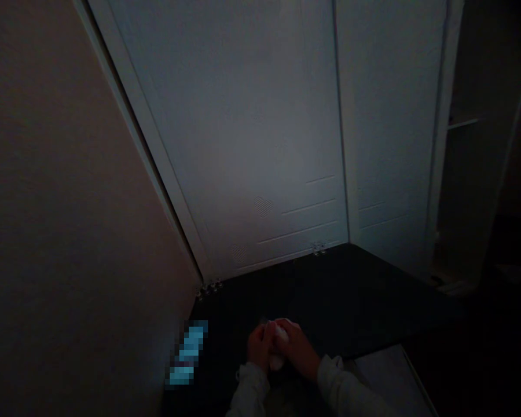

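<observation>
Above the dark tabletop (330,295), my left hand (259,346) and my right hand (298,346) meet close together. Both are closed around a small, soft-looking white thing (281,332). Part of it shows between the fingers, and a pale bit hangs below them. Dim light hides its exact kind and most of the fingertips. Light sleeves cover both of my wrists.
A bright pixelated screen (187,356) lies at the table's left side. Small shiny items stand at the back edge, one cluster (211,286) left and another (319,249) farther right. White panels (252,127) rise behind, and a wall (69,231) borders the left.
</observation>
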### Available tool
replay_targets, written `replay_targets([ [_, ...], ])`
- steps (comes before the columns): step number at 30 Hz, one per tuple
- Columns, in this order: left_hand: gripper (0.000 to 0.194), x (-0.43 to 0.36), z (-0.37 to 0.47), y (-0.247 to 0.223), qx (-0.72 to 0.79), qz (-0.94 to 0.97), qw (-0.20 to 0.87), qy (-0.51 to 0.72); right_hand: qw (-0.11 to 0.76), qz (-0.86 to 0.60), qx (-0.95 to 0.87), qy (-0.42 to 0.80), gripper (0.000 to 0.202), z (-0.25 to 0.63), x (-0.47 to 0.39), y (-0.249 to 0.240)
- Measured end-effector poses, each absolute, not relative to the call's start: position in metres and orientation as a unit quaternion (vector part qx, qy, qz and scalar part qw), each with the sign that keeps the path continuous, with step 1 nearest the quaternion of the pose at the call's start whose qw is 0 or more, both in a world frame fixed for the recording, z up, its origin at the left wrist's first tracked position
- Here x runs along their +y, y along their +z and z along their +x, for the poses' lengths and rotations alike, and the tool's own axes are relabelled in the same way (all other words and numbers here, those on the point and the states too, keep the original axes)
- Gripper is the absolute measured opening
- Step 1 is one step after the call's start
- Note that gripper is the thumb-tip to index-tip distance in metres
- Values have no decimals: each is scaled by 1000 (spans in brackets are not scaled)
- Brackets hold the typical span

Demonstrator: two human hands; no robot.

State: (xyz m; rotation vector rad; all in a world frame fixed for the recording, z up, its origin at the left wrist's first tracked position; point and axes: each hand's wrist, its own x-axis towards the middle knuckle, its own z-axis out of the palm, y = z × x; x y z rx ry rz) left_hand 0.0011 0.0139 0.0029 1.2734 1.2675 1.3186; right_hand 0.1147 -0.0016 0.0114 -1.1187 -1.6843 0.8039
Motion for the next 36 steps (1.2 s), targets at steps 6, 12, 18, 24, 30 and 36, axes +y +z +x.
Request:
replay_targets([
  [6, 38, 9, -4, 6, 516, 556, 407, 508, 461, -447, -697, 319, 25, 115, 3, 3],
  [12, 39, 9, -6, 0, 514, 559, 424, 494, 457, -442, -692, 342, 27, 117, 0, 3],
  [18, 39, 7, -6, -3, 487, 557, 434, 513, 481, -441, -665, 362, 27, 119, -6, 8],
  [24, 41, 9, -8, -9, 500, 569, 410, 508, 493, -422, -664, 371, 28, 118, -5, 6],
  [30, 43, 6, -7, -5, 518, 567, 399, 500, 485, -432, -679, 342, 32, 118, -2, 0],
  [36, 42, 4, -7, -5, 522, 562, 404, 498, 493, -424, -665, 367, 37, 117, 2, -10],
])
